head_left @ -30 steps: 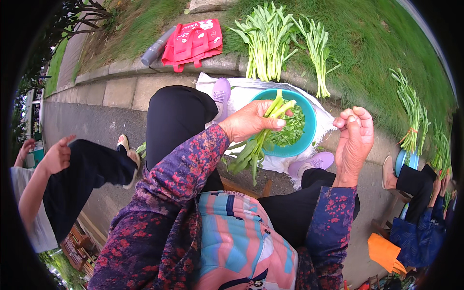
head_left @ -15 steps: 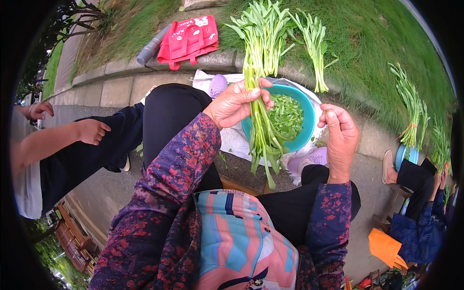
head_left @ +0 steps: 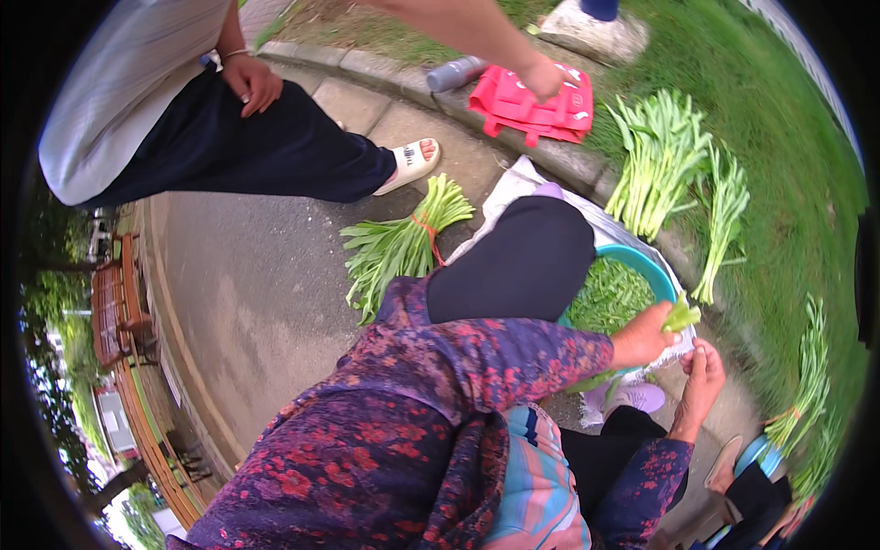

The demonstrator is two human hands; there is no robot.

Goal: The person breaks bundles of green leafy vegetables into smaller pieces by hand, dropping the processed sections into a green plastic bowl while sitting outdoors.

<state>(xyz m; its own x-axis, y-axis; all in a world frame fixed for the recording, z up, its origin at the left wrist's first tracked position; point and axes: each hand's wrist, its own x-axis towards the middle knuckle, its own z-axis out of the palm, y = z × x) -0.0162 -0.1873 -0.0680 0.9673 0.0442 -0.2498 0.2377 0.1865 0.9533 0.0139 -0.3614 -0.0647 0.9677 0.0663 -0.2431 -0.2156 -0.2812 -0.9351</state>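
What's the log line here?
left hand: gripping stalks | right hand: near stalks, grip unclear | basin: holds loose greens | another person's hand: at red bag

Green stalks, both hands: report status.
Left hand gripping green stalks. Right hand close by, grip unclear. Teal basin holds loose leaves. Co-worker's hand at red bag.

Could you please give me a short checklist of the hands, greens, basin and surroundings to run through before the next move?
1. Left hand has hold of the green stalks: ok.
2. Right hand is free of anything between its fingertips: cannot tell.
3. Teal basin contains the loose greens: ok.
4. Basin is fully visible: not ok; the left knee and left hand hide parts.
5. Bundle on the pavement is tied: ok, red band around it.
6. Red bag is clear of other people's hands: not ok; a co-worker's hand is at it.
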